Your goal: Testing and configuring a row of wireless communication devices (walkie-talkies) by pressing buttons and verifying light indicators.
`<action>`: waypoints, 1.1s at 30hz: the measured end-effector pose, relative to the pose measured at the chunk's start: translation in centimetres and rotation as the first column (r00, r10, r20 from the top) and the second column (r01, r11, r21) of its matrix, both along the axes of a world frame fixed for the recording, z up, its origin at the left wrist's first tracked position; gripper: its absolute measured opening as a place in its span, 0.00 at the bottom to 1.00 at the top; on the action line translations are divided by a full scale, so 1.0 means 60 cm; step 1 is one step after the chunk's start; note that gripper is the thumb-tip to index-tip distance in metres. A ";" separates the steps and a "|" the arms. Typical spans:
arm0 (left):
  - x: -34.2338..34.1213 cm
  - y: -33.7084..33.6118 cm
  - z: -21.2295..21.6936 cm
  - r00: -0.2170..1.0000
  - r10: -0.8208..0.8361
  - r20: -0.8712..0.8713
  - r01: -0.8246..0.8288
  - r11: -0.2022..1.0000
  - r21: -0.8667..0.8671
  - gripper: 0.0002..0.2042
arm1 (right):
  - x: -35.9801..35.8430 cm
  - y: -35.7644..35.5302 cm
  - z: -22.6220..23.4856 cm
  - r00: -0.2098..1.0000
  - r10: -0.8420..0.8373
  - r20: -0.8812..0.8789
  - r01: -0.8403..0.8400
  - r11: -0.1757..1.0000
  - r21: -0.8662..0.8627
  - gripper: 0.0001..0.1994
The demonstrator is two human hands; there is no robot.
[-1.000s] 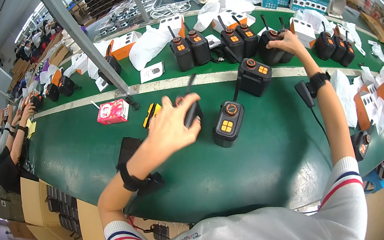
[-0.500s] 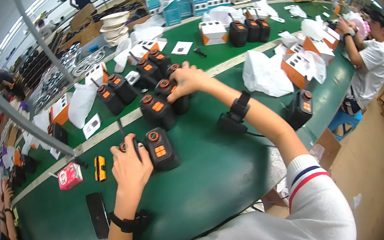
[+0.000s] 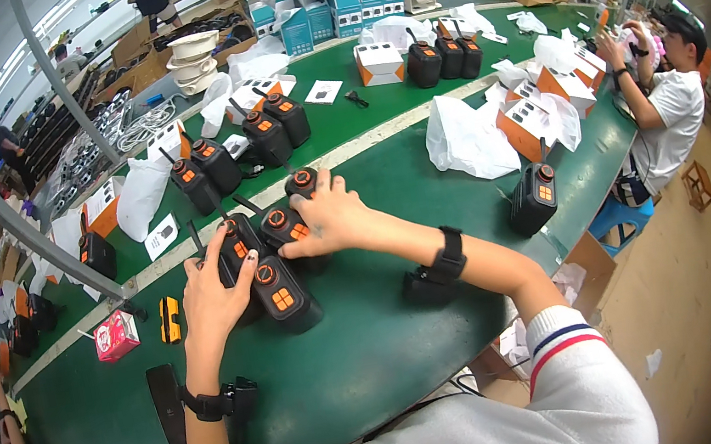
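The front device [image 3: 288, 301] stands just right of my half-curled left hand [image 3: 216, 292]; my right hand [image 3: 334, 214] arches beyond it; whether either grips, I can't tell.

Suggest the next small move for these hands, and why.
Probably nudge the black unit at the right hand gently left, using the left hand as a stop: the hands flank close-standing black units, and the right hand is against that one.
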State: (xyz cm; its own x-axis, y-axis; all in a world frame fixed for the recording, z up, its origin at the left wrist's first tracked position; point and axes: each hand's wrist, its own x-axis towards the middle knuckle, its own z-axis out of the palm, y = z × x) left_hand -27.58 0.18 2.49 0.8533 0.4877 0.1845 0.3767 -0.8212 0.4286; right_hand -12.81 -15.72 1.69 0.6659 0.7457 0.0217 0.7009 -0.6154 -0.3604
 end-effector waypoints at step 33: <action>0.058 0.036 0.057 0.561 -0.764 -0.319 0.762 0.627 -0.163 0.45 | -0.325 0.027 -0.071 0.871 0.259 0.417 -0.412 0.848 0.333 0.17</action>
State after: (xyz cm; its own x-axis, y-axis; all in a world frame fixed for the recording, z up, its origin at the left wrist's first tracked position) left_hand -24.10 2.36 5.89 0.9099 -0.3741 -0.1793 -0.2752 -0.8677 0.4139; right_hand -32.33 -14.09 -2.56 0.2674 0.7955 0.5438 0.9604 -0.1741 -0.2176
